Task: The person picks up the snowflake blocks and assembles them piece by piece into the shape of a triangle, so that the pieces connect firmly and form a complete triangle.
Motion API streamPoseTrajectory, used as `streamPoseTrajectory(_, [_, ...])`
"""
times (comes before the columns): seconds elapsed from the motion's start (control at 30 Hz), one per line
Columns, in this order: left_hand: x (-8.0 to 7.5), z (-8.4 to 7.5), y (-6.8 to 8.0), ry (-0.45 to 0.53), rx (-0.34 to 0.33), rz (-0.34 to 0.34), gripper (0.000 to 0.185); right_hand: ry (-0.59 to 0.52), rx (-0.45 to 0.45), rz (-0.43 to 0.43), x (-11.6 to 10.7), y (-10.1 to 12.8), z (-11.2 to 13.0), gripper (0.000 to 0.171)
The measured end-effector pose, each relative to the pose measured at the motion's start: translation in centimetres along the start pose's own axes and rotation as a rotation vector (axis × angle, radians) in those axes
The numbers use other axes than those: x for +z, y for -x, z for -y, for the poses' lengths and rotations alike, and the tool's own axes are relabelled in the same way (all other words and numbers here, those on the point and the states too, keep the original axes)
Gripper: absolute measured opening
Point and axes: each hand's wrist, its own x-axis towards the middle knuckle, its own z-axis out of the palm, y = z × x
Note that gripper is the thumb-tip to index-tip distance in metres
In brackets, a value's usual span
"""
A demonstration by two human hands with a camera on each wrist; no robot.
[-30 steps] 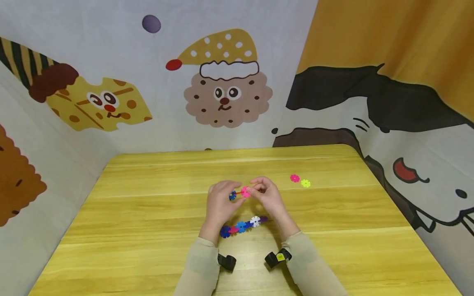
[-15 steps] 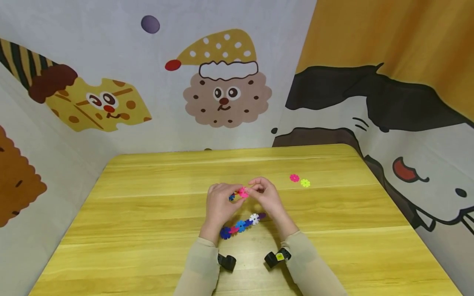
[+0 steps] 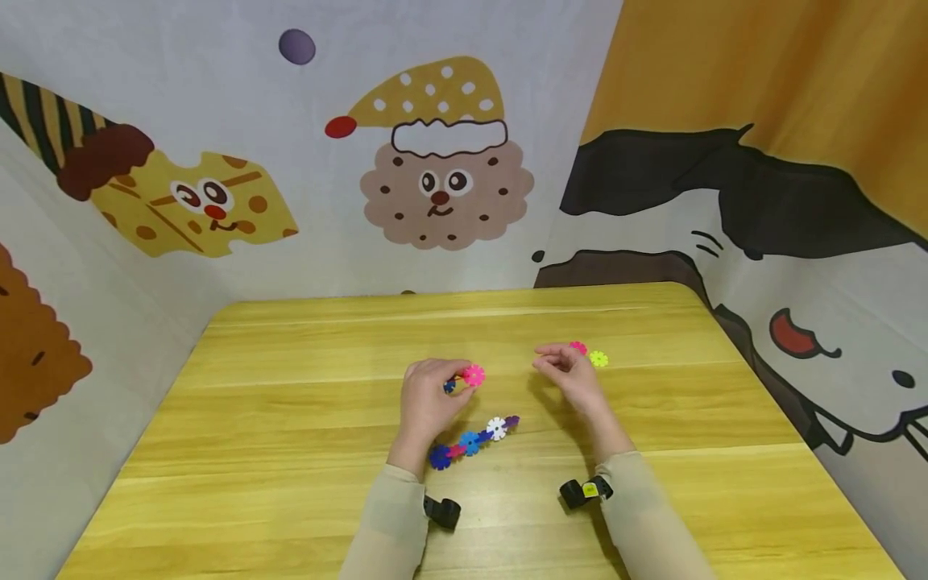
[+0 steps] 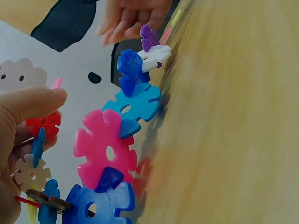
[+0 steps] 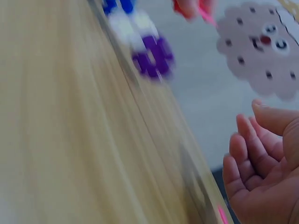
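Wooden table [image 3: 290,451] has plenty of bare room at 9 o'clock. Nearest, snowflake chain [image 3: 473,439] lies flat. Left hand [image 3: 428,399] pinches a small cluster [image 3: 467,376], partly hidden. Right hand [image 3: 573,374], fingers loosely curled, nothing held, hovers by pink piece [image 3: 577,348] and yellow piece [image 3: 598,358].

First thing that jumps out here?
The chain of snowflake pieces lying mid-table between both wrists. The left hand pinches a small cluster topped by a pink snowflake piece; the right hand, empty with loosely curled fingers, hovers beside loose pink and yellow pieces.
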Motion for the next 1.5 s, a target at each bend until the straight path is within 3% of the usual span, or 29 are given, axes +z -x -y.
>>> streamPoseTrajectory(0.27, [0.0, -0.2, 0.1, -0.006, -0.021, 0.019, 0.03, 0.189, 0.011, -0.085, -5.9, -0.4, -1.6, 0.036])
streamPoseTrajectory(0.5, [0.0, -0.2, 0.2, -0.013, -0.032, 0.035, 0.031, 0.417, 0.028, -0.137, -8.7, -0.4, -2.8, 0.038])
streamPoseTrajectory(1.03, [0.2, 0.1, 0.2, -0.02, -0.036, 0.036, 0.031, 0.535, 0.027, -0.05, -9.9, -0.8, -3.6, 0.044])
streamPoseTrajectory(1.5, [0.0, -0.1, 0.1, -0.01, -0.031, 0.029, 0.03, 0.602, 0.042, -0.01, -10.1, -1.6, -4.1, 0.031])
